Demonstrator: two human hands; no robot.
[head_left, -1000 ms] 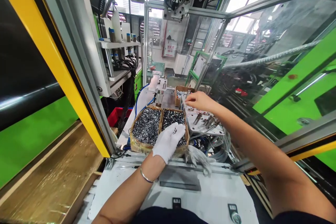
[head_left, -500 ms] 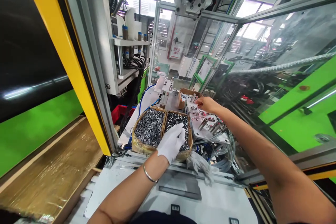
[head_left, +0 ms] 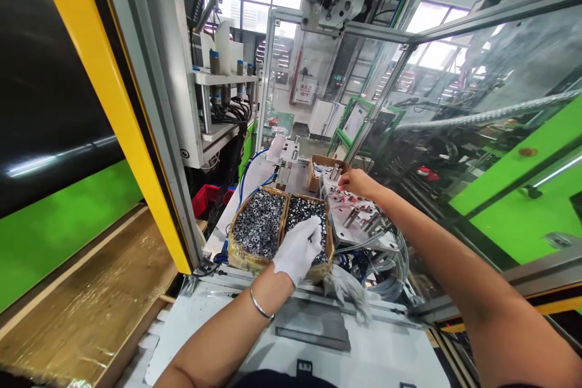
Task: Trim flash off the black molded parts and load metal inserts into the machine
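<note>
The metal fixture [head_left: 342, 219] stands on the right part of the desk [head_left: 220, 233], with several short upright pins on its plate and reddish light on some of its parts. At its far end the right hand [head_left: 358, 183], bare, has its fingers bent and drawn close together, the tips down beside the metal posts [head_left: 335, 171]; whether they pinch a part cannot be told.

The left hand [head_left: 297, 250], in a white glove, has its fingers half curled, the thumb side up. A small dark spot shows by the fingertips, but whether it is a held part cannot be told.

The right arm reaches in from the lower right, nearly straight, its wrist bent slightly down. The left forearm rises from the bottom edge, a silver bangle [head_left: 261, 305] at the wrist, and the glove hangs over the right box [head_left: 330, 250], hiding some of its dark, shiny parts [head_left: 305, 209].

Just beside it, the left box [head_left: 245, 259] is full of grey ring-like parts [head_left: 259, 224]. A crumpled pale glove [head_left: 349, 286] lies before the fixture, near looped clear tubes [head_left: 387, 276]. Behind the 2 boxes is a smaller cardboard box [head_left: 314, 177].
</note>
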